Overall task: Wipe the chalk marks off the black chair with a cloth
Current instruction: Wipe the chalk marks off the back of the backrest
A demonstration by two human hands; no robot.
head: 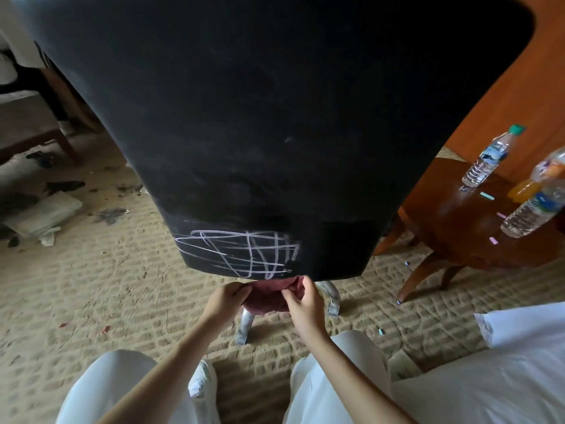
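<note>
Where the back of the black chair (275, 117) tapers down toward the carpet (107, 286), the chalk marks (241, 254) sit low on its left half. They are a pale scribble of crossing lines spread sideways along the bottom edge, and they spell nothing I can read. Just under that edge the dark red cloth (269, 296) is bunched and drawn left to right between both hands. The left hand (227, 298) pinches one end with curled fingers (243, 288) and the right hand (305, 301) pinches the other. Whether the cloth's top fold touches the chair's rim or tucks behind it I cannot tell. The chair stands upright, broad above and narrow below, its top cut off by the frame and its seat hidden behind the back. Faint smears cloud the black above the scribble. Silvery legs (244, 327) show beneath, partly covered by cloth and hands. To the right a wooden tabletop (458, 228) carries a clear water bottle (486, 157) with a green cap and a nearer bottle (532, 209) blurred at the frame's edge. Both have blue-and-white labels whose print is too small to read. Something orange behind them is hard to make out. Short chalk sticks (487, 196) lie near them. White bedding (489, 377) fills the lower right corner, and dark scraps litter the carpet at far left.
</note>
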